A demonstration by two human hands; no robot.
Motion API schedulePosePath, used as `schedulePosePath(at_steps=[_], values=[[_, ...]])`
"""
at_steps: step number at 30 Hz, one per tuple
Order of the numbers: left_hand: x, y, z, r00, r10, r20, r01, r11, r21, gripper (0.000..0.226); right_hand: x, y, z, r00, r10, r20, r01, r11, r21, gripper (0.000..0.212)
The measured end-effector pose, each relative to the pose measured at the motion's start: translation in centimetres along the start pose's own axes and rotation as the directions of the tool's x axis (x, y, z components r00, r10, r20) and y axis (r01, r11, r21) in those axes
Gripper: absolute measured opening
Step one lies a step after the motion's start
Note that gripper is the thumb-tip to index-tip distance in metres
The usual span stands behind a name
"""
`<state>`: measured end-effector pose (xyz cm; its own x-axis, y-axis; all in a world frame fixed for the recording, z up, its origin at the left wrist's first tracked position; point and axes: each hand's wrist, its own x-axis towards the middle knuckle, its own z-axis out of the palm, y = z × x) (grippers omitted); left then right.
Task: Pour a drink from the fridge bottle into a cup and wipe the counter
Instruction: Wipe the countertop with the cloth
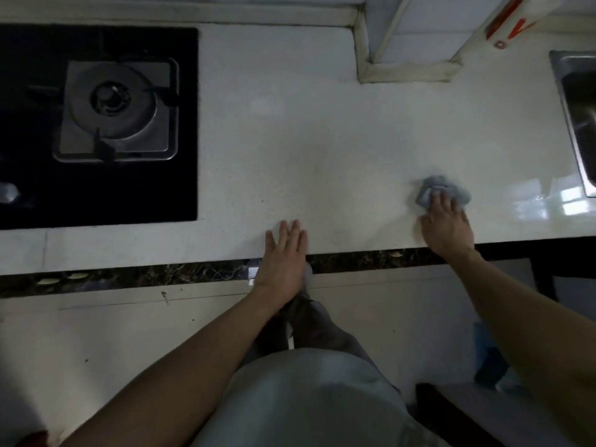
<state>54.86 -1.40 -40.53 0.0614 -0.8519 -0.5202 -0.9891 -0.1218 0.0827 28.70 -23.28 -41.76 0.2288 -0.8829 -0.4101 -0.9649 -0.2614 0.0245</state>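
A crumpled grey-blue cloth (432, 187) lies on the white counter (306, 140), toward its front right. My right hand (446, 225) presses on the cloth's near side, fingers spread over it. My left hand (283, 253) rests flat on the counter's front edge with straight fingers and holds nothing. No bottle or cup is in view.
A black gas hob (96, 124) with a steel burner fills the counter's left side. A steel sink (577, 117) is at the right edge. A tiled wall corner (406, 66) juts out at the back. White cabinet fronts (96, 333) run below the counter.
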Motion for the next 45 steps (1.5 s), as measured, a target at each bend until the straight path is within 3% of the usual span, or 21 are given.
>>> schedulePosePath(at_steps=[4, 7, 11, 17, 23, 28, 34, 37, 39, 42, 45], values=[[0.0, 0.5, -0.6, 0.999, -0.031, 0.008, 0.031, 0.999, -0.017, 0.075, -2.8, -1.2, 0.5, 0.979, 0.190, 0.075, -0.195, 0.978, 0.068, 0.066], [0.8, 1.3, -1.5, 0.999, -0.015, -0.035, 0.014, 0.999, -0.032, 0.071, -4.8, -5.3, 1.3, 0.977, 0.209, 0.038, -0.211, 0.976, 0.062, 0.063], [2.4, 4.0, -2.5, 0.990, 0.096, -0.104, -0.104, 0.991, -0.078, 0.064, -7.2, -11.3, 2.3, 0.997, -0.068, 0.047, 0.066, 0.997, 0.036, 0.064], [2.2, 6.0, -1.7, 0.967, 0.215, -0.139, -0.235, 0.961, -0.145, 0.050, -3.3, -14.4, 0.4, 0.922, -0.375, 0.094, 0.363, 0.923, 0.124, 0.059], [4.7, 7.9, -2.7, 0.951, 0.257, -0.172, -0.280, 0.951, -0.127, 0.053, 1.4, -13.5, -1.6, 0.874, -0.483, 0.058, 0.477, 0.874, 0.089, 0.050], [8.6, 10.3, -5.1, 0.970, 0.204, -0.130, -0.219, 0.969, -0.114, 0.064, 8.0, -9.6, -4.1, 0.868, -0.497, 0.002, 0.495, 0.864, 0.089, 0.049], [13.1, 15.4, -7.0, 0.989, 0.132, -0.059, -0.141, 0.974, -0.177, 0.061, 13.1, 6.0, -5.4, 0.969, -0.239, -0.061, 0.244, 0.966, 0.091, 0.055], [13.5, 17.3, -6.8, 0.999, 0.039, -0.012, -0.040, 0.985, -0.167, 0.060, 11.5, 16.8, -4.6, 0.997, 0.008, -0.072, -0.001, 0.994, 0.109, 0.064], [13.9, 17.3, -7.0, 0.999, 0.039, 0.005, -0.038, 0.990, -0.136, 0.061, 9.7, 22.5, -3.8, 0.978, 0.203, -0.048, -0.192, 0.967, 0.164, 0.070], [14.5, 16.9, -7.8, 0.999, 0.044, 0.014, -0.041, 0.986, -0.161, 0.070, 7.8, 25.3, -2.7, 0.941, 0.338, -0.009, -0.331, 0.925, 0.185, 0.063], [14.7, 17.0, -8.3, 0.998, 0.048, 0.043, -0.039, 0.982, -0.184, 0.061, 6.7, 21.7, -2.1, 0.896, 0.443, -0.039, -0.419, 0.869, 0.263, 0.081]])
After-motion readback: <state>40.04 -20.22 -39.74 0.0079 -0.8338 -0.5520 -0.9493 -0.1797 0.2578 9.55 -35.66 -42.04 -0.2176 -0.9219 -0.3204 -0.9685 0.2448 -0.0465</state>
